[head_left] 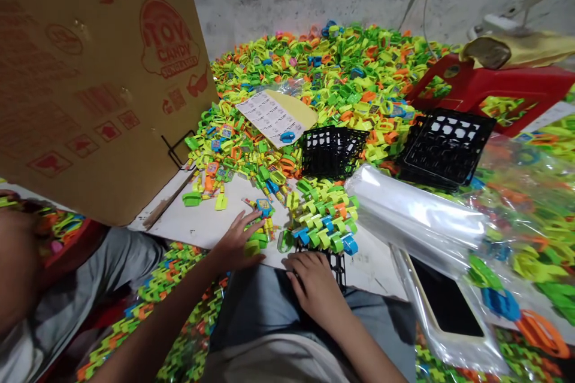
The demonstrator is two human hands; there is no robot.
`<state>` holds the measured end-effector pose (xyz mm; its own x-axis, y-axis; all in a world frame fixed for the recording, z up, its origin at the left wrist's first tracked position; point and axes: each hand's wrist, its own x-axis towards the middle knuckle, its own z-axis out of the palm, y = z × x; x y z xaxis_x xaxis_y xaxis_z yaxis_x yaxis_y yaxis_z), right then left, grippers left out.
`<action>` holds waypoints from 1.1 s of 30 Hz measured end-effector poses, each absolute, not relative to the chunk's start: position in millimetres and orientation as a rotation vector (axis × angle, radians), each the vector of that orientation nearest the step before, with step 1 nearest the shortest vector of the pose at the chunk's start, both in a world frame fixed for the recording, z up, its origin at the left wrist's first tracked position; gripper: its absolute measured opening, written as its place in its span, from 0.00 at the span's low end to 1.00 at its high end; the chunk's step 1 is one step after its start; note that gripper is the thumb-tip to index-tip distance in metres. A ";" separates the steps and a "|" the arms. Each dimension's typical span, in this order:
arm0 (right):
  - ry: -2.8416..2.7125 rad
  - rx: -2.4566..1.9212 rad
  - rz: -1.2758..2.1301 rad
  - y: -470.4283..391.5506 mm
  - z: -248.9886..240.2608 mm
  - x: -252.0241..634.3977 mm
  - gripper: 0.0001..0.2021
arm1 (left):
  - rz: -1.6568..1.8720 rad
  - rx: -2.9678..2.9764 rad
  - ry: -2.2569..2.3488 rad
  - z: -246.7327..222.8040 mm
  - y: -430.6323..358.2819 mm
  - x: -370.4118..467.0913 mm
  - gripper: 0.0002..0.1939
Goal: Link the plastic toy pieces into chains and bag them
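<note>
In the head view my left hand point(238, 242) reaches over the white tabletop point(179, 224), fingers spread and touching small green plastic pieces. Just past its fingertips lies a toy watch with a blue face point(265, 207), among small coloured sticks. My right hand point(312, 278) rests at the table's front edge, fingers curled over a black grid tray point(338, 264); its fingertips are partly hidden. Rows of curved watch-like bands point(326, 221) in yellow, green, orange and blue stand upright on this tray. One green band point(284, 242) sits between my hands.
A large cardboard box point(108, 84) stands at the left, with another person's arm point(18, 263) below it. Behind is a big toy pile point(350, 72) with a printed sheet point(269, 116). Stacked black trays point(447, 149), clear bags point(417, 209), a phone point(444, 296) and a red stool point(498, 87) occupy the right.
</note>
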<state>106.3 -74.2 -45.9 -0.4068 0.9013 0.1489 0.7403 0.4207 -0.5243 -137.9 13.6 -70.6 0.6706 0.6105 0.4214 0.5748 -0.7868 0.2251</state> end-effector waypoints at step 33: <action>-2.113 -1.191 0.579 -64.2 -45.1 68.4 0.14 | 1.172 1.396 1.707 -71.2 -11.9 -131.5 0.17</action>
<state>68.4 -64.2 -45.1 -0.3874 0.8675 0.3121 0.5871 0.4931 -0.6420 -131.5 -11.9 -71.2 -0.2373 0.9695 0.0613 0.4059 0.0416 0.9130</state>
